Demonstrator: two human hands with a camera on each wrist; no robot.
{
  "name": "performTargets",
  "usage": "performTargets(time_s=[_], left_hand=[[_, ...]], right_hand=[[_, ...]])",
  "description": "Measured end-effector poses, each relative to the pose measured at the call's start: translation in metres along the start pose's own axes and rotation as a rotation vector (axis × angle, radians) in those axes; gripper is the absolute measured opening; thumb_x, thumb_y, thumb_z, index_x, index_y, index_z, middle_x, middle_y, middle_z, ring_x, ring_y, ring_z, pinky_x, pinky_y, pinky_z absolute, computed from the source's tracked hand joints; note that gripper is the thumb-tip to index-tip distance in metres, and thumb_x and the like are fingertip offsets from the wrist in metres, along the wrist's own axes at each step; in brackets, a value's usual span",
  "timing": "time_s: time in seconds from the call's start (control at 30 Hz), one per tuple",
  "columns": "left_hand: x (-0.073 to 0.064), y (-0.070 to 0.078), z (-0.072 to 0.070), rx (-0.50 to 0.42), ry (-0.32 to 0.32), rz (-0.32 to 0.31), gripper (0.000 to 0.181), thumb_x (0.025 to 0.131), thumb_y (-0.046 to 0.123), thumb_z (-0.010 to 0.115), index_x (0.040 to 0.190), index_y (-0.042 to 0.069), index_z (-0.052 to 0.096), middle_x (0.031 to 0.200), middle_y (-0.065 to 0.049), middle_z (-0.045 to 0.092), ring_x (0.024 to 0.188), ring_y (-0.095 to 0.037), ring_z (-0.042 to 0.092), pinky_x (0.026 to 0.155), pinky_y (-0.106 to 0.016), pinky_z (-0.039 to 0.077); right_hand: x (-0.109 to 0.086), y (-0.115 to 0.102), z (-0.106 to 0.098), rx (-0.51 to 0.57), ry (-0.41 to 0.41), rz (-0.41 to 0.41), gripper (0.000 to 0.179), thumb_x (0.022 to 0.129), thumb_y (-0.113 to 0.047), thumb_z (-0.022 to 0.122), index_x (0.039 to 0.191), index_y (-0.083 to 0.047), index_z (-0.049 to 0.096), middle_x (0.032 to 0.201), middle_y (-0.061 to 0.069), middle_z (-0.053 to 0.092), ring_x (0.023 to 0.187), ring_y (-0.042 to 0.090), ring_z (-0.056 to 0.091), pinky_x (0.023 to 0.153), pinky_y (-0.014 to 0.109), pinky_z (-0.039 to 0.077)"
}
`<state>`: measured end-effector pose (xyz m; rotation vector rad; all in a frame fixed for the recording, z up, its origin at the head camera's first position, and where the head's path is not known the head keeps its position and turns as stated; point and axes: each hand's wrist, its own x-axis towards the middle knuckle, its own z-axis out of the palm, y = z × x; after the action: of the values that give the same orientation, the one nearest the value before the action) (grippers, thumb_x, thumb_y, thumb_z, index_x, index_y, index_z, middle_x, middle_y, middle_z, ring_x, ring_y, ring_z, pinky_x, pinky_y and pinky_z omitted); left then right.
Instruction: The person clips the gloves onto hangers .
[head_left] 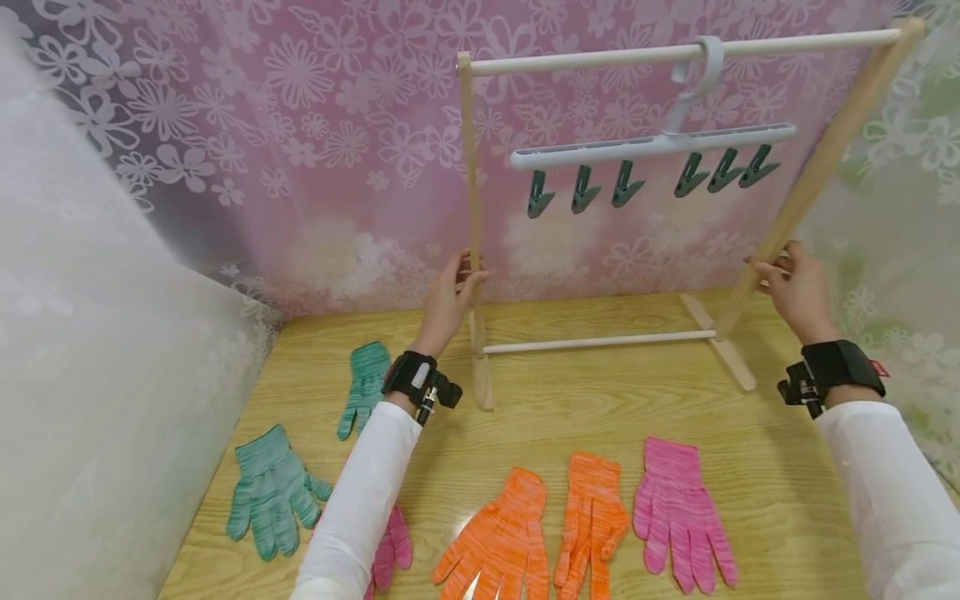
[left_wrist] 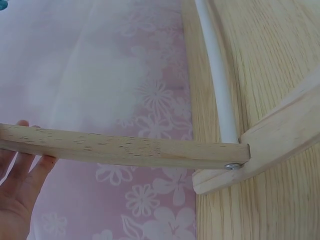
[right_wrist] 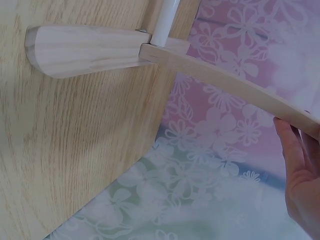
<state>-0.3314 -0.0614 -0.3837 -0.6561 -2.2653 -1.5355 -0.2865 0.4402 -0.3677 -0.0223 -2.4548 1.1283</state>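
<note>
A small wooden clothes rack (head_left: 813, 171) with white crossbars stands at the back of the table. My left hand (head_left: 448, 302) grips its left post (left_wrist: 115, 148), fingers curled around the wood. On the other side my right hand (head_left: 801, 292) holds the right post (right_wrist: 240, 90) between thumb and fingers, above the foot (right_wrist: 90, 50). From the top bar hangs a light grey hanger (head_left: 652, 148) by its hook. Several dark green clips (head_left: 583, 190) dangle under it, with nothing in them.
Gloves lie on the wooden table (head_left: 600, 400) in front of the rack: a green one (head_left: 272, 492), another green glove (head_left: 367, 379), an orange glove (head_left: 502, 533), a second orange glove (head_left: 592, 525) and a pink glove (head_left: 682, 508). My left sleeve partly covers another pink glove (head_left: 393, 546). Flowered curtains (head_left: 337, 167) enclose the table.
</note>
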Motion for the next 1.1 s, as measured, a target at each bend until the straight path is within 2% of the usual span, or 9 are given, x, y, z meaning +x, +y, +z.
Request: performTargets(time_s=[0.07,0.13,0.2,0.3,0.43,0.67,0.73,0.87,1.1], left_hand=[[-0.001,-0.001,-0.004,-0.008,-0.002,-0.003,0.039,0.104,0.030,0.058,0.137,0.010,0.055,0.125,-0.015,0.066,0.113,-0.025,0.066,0.095,-0.039,0.056],[-0.002,-0.002,-0.007,-0.017,0.000,-0.004,0.038,0.104,0.028,0.058,0.137,0.010,0.055,0.125,-0.016,0.066,0.113,-0.026,0.066,0.095,-0.040,0.056],[-0.004,-0.002,-0.011,-0.021,0.001,-0.005,0.037,0.104,0.027,0.058,0.136,0.010,0.056,0.126,-0.017,0.066,0.113,-0.027,0.065,0.095,-0.041,0.056],[-0.007,-0.002,-0.016,-0.022,0.007,-0.008,0.037,0.104,0.028,0.059,0.136,0.010,0.056,0.126,-0.017,0.066,0.113,-0.027,0.065,0.094,-0.042,0.057],[-0.010,-0.003,-0.022,-0.012,0.016,-0.015,0.038,0.103,0.027,0.059,0.136,0.009,0.056,0.126,-0.016,0.065,0.114,-0.028,0.065,0.095,-0.042,0.057],[-0.016,-0.005,-0.035,-0.005,0.015,-0.049,0.034,0.105,0.025,0.058,0.137,0.012,0.055,0.127,-0.011,0.064,0.116,-0.028,0.064,0.093,-0.044,0.057],[-0.018,-0.007,-0.038,-0.010,0.017,-0.054,0.034,0.106,0.024,0.057,0.137,0.011,0.055,0.127,-0.012,0.064,0.117,-0.029,0.064,0.093,-0.045,0.057],[-0.021,-0.009,-0.044,-0.010,0.028,-0.049,0.033,0.106,0.023,0.057,0.136,0.010,0.055,0.124,-0.015,0.065,0.117,-0.031,0.063,0.093,-0.048,0.056],[-0.022,-0.013,-0.055,0.011,0.035,-0.038,0.035,0.105,0.029,0.056,0.135,0.010,0.056,0.123,-0.016,0.065,0.115,-0.030,0.065,0.097,-0.047,0.055]], right_hand=[[0.001,-0.002,0.002,0.036,-0.007,-0.008,0.038,0.107,-0.023,0.050,0.139,-0.002,0.044,0.108,-0.021,0.062,0.090,-0.016,0.053,0.075,0.005,0.051],[0.001,-0.004,0.005,0.052,-0.015,-0.012,0.038,0.107,-0.022,0.050,0.138,-0.001,0.044,0.106,-0.024,0.059,0.091,-0.014,0.054,0.075,0.005,0.051],[0.000,-0.006,0.007,0.048,-0.027,-0.008,0.039,0.108,-0.023,0.049,0.139,-0.001,0.043,0.109,-0.018,0.061,0.092,-0.013,0.053,0.076,0.005,0.051],[-0.001,-0.009,0.011,0.013,-0.026,-0.006,0.041,0.108,-0.024,0.049,0.139,0.001,0.041,0.120,0.003,0.065,0.092,-0.014,0.052,0.076,0.006,0.052],[-0.002,-0.013,0.017,0.001,-0.030,-0.007,0.043,0.108,-0.023,0.049,0.141,0.003,0.040,0.129,0.024,0.060,0.090,-0.015,0.050,0.076,0.006,0.052],[-0.005,-0.019,0.025,0.046,-0.032,-0.042,0.044,0.107,-0.020,0.052,0.142,0.004,0.042,0.114,-0.005,0.064,0.089,-0.017,0.052,0.075,0.007,0.053],[-0.006,-0.021,0.028,0.037,-0.034,-0.045,0.045,0.107,-0.021,0.052,0.143,0.004,0.042,0.117,0.003,0.066,0.088,-0.017,0.052,0.075,0.007,0.053],[-0.008,-0.025,0.033,0.021,-0.047,-0.032,0.046,0.108,-0.023,0.049,0.144,0.003,0.040,0.131,0.032,0.058,0.091,-0.016,0.051,0.077,0.006,0.052],[-0.013,-0.029,0.040,0.036,-0.044,-0.057,0.045,0.108,-0.025,0.049,0.145,-0.001,0.041,0.131,0.030,0.058,0.093,-0.014,0.052,0.082,0.011,0.054]])
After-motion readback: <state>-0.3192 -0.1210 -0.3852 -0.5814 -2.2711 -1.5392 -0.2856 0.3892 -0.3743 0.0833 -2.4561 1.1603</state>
